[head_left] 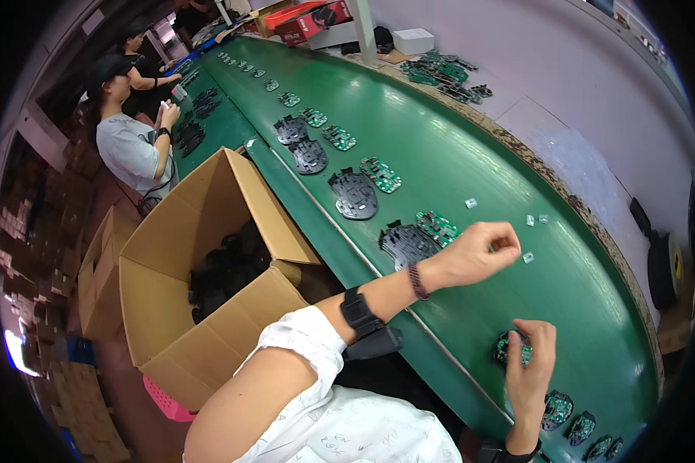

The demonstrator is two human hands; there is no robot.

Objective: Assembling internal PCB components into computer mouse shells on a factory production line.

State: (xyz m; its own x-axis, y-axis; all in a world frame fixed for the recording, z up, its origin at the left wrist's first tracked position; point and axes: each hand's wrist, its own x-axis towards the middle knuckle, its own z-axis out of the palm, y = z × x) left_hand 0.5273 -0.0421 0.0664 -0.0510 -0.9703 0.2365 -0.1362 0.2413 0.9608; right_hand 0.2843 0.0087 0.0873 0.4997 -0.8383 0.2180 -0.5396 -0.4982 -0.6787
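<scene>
Right hand (534, 361): grip partly closed, thumb and fingers bent about a circuit board in a dark shell (503, 349) over the green surface (594, 309); lifted or resting, cannot tell. Probably held by its edges to leave the board's face exposed. Left hand (475, 255): grip curled, thumb and index tips close together; whether anything is pinched there, cannot tell. Small clear pieces (471, 203) lie scattered near it, likely kept apart for picking singly. Farther off, black shells (353, 194) sit beside bare boards (380, 174), presumably paired to keep sets together
</scene>
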